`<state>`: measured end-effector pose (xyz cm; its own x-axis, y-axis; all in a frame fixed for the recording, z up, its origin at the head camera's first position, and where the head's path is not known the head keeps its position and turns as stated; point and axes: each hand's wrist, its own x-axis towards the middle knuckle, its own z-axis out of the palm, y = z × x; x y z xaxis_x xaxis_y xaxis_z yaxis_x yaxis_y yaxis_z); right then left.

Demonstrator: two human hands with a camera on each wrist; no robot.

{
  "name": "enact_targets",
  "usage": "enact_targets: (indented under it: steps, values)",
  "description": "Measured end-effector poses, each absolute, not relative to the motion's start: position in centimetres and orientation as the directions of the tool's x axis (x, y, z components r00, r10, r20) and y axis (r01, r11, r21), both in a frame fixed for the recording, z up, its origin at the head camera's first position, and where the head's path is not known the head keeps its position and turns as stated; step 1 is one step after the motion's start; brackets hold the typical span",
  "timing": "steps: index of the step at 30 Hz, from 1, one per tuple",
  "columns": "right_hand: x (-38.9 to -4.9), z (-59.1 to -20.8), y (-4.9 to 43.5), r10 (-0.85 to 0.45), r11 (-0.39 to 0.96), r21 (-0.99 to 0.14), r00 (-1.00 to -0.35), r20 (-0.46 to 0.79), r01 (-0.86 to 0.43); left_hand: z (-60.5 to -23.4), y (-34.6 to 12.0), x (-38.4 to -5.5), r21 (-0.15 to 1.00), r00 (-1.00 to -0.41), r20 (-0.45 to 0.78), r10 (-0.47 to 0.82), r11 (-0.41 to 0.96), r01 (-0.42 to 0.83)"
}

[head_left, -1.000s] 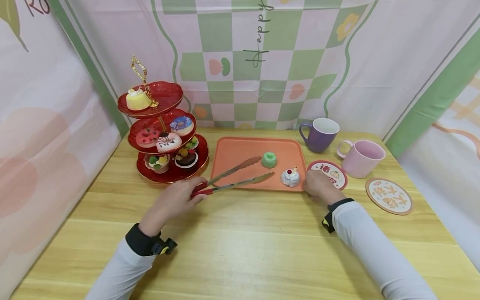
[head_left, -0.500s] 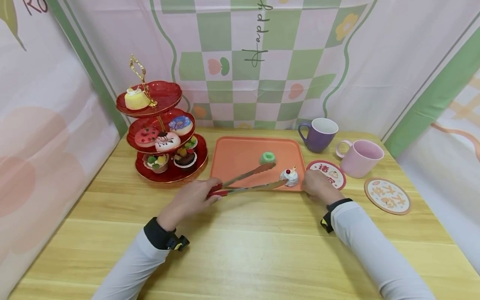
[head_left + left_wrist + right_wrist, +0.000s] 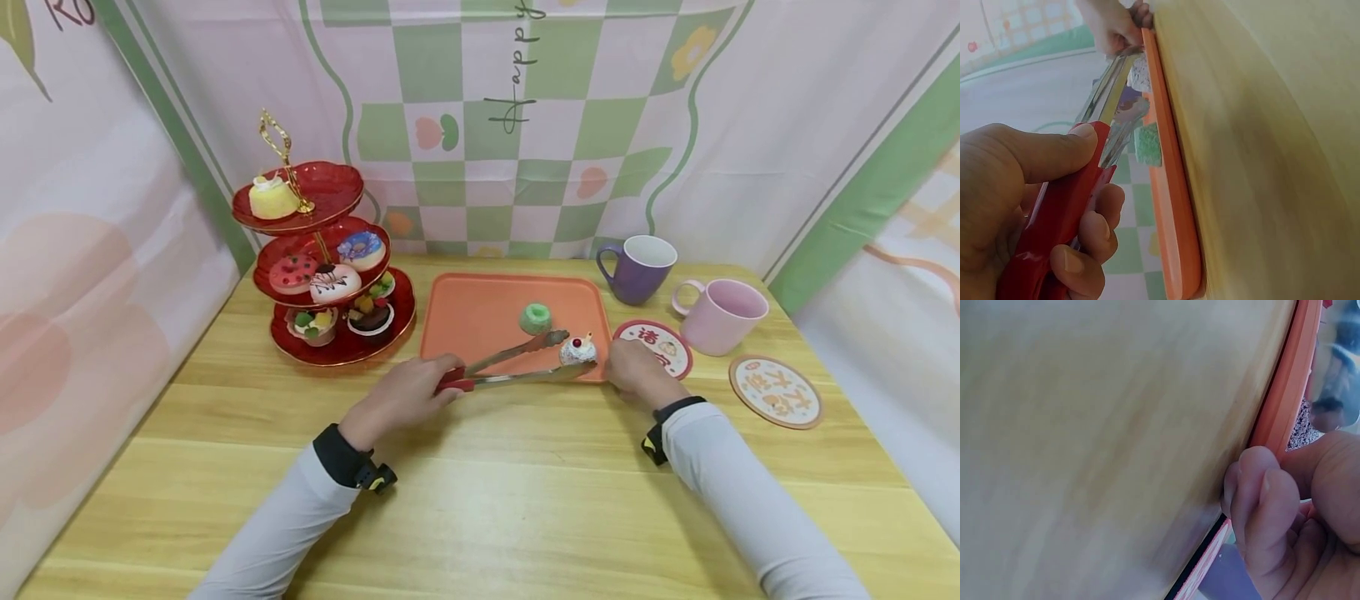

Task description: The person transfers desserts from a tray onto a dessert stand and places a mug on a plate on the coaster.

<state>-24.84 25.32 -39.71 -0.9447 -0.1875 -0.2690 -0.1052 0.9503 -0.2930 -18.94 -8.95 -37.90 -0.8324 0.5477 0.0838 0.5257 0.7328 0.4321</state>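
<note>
My left hand (image 3: pixel 405 396) grips a pair of food tongs (image 3: pixel 517 352) by its red handles (image 3: pixel 1060 206). The spread metal arms reach over the front right of the orange tray (image 3: pixel 472 308), one tip on either side of a small white toy cake (image 3: pixel 576 350) topped with a red berry. Behind the tongs, a green ring-shaped toy cake (image 3: pixel 536 318) stands on the tray. At the tray's front right corner my right hand (image 3: pixel 637 371) pinches the rim between thumb and curled fingers, also seen in the right wrist view.
A red three-tier stand (image 3: pixel 330 187) with several toy desserts stands to the left. To the right are a purple mug (image 3: pixel 637 275), a pink mug (image 3: pixel 723 321), a red-rimmed coaster (image 3: pixel 667 340) and an orange-rimmed coaster (image 3: pixel 776 392). A patterned curtain (image 3: pixel 495 167) hangs behind.
My left hand has moved right with the tongs, bringing the tips from left of the white toy cake to around it. My right hand stays at the tray corner.
</note>
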Motion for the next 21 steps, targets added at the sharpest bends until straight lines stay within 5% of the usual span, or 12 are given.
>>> enact_targets:
  steps: [21]
  values:
    - [-24.87, -39.59, 25.25, -0.178, 0.952, -0.292, -0.942, -0.285, -0.091, -37.78, -8.28, -19.1, 0.437, -0.819, 0.099, 0.565, 0.715, 0.546]
